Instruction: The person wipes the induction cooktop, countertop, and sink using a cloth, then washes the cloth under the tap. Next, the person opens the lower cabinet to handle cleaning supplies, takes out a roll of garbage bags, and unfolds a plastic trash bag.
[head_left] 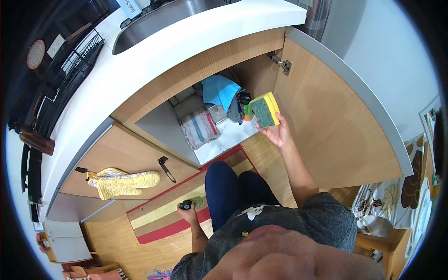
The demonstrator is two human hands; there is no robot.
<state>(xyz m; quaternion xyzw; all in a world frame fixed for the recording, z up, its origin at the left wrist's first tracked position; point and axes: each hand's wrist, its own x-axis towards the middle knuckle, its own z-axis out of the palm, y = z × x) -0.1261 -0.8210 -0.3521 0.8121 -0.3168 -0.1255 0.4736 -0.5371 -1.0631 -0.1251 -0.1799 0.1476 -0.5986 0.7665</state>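
My right hand (277,131) is closed on a yellow sponge (266,110) with a dark green scouring side, held up before the open cabinet. Low on the left, my left hand (188,213) grips a bottle (192,203) with a black top and a greenish body, above the striped rug. Inside the cabinet are a blue cloth (219,90), a folded striped towel (199,129) and a small green and orange container (246,111), which stands just left of the sponge.
The open cabinet door (336,116) spans the right side. A white countertop (186,35) with a sink (158,23) curves above. Yellow oven mitts (123,183) hang on the left door. A striped rug (154,219) lies on the floor.
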